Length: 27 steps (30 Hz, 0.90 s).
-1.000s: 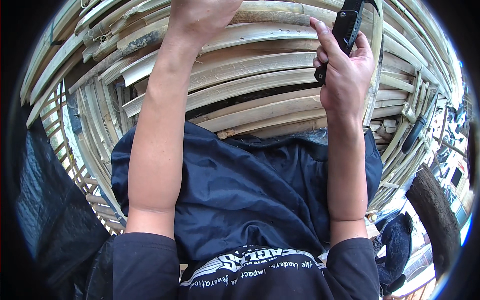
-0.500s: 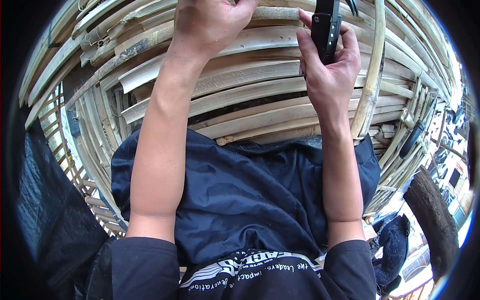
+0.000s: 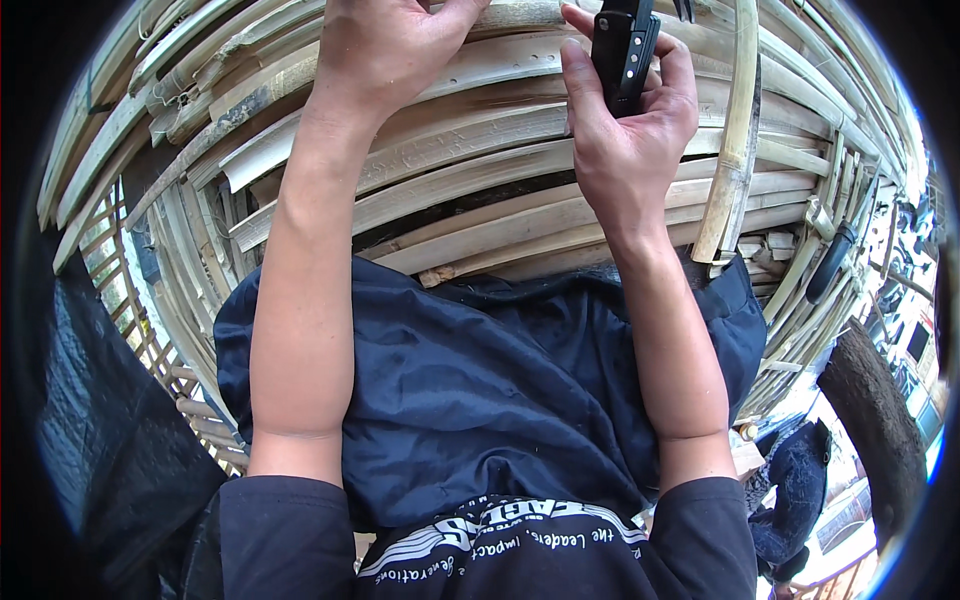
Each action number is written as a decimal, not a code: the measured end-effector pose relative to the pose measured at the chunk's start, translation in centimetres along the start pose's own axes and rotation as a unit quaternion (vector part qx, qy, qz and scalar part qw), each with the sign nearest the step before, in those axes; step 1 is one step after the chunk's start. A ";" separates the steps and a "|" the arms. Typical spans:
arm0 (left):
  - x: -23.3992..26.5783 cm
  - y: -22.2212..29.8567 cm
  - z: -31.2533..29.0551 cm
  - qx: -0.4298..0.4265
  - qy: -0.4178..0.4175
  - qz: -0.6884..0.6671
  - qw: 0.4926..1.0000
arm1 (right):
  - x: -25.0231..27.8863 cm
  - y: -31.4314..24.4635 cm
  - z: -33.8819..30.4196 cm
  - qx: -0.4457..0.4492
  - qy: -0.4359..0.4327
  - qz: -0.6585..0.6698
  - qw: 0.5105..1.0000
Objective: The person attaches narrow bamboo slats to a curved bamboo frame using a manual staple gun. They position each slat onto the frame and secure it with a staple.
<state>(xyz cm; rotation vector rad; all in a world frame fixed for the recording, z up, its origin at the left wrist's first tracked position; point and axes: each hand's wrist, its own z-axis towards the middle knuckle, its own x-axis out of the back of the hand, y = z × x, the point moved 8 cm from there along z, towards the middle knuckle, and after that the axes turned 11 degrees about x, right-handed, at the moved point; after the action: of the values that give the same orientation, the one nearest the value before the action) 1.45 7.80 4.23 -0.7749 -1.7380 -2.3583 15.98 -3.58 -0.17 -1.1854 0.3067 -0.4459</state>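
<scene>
My left hand [image 3: 385,50] is at the top edge, over pale bamboo slats [image 3: 480,115]; its thumb side shows, while most fingers lie beyond the picture. My right hand [image 3: 632,140] grips a black tool [image 3: 622,60] with silver rivets along one side. The thumb is on its left and curled fingers are on its right. The tool's upper end is cut off by the top edge, so its exact kind is unclear. Just right of this hand a bamboo strip [image 3: 733,140] crosses the slats lengthwise.
Dark blue cloth [image 3: 480,390] covers my lap below the slats. At right are a black handle [image 3: 832,265] among bamboo strips and a thick brown log [image 3: 875,420]. Black sheeting [image 3: 110,400] hangs at left beside a bamboo lattice [image 3: 125,290].
Both hands and the black tool have shifted left and slightly up in the picture. The bamboo strip beside my right hand has shifted slightly left. My right hand keeps its grip.
</scene>
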 end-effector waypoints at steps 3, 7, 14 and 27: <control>0.0 0.0 0.0 0.006 0.002 -0.005 1.000 | 0.6 -0.2 -0.2 0.034 0.008 -0.038 0.999; 0.1 0.1 0.1 0.004 -0.009 -0.035 0.999 | -0.5 -0.6 -0.2 0.043 -0.063 -0.063 0.995; 0.2 -0.5 0.3 0.002 -0.025 -0.063 0.998 | -0.2 0.6 -0.3 0.041 -0.036 -0.100 0.993; -0.5 -1.4 0.3 0.062 -0.100 -0.077 0.990 | -0.9 -0.1 0.0 0.003 -0.036 -0.032 0.999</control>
<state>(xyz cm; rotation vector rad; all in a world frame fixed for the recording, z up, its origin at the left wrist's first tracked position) 1.50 8.41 2.89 -0.9163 -2.0739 -2.3074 15.17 -3.19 -0.10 -1.2049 0.2059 -0.4589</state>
